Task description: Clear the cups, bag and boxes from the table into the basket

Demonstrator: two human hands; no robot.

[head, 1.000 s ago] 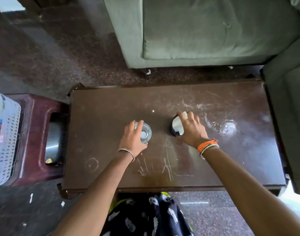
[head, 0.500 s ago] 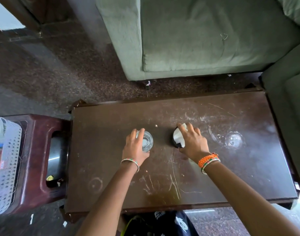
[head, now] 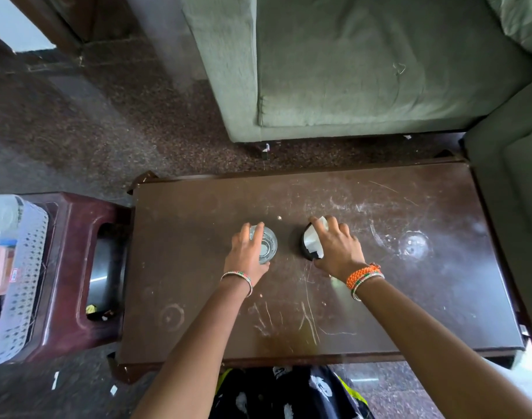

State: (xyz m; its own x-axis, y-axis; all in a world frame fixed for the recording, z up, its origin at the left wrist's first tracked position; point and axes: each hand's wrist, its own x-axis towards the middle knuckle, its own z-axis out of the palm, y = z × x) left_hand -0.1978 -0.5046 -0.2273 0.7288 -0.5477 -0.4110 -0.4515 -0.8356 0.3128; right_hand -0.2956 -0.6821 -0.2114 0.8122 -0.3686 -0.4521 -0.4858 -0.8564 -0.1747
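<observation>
On the dark brown table (head: 319,297) a clear glass cup (head: 267,245) stands upright near the middle. My left hand (head: 246,255) wraps around its left side, fingers over the rim. To the right, a black cup with white paper inside (head: 310,246) is held by my right hand (head: 337,249), whose fingers curl over its top. A second clear glass (head: 413,245) stands alone farther right on the table. The white perforated basket (head: 20,285) sits at the far left on a maroon stool, with a pink box partly visible inside it.
The maroon plastic stool (head: 74,282) abuts the table's left end. A green sofa (head: 364,71) stands beyond the table, and another green seat (head: 512,207) borders its right end. Dark speckled floor lies to the upper left.
The view has shifted, so the table sits lower in frame. Both hands stay on their cups in the same spots on the table.
</observation>
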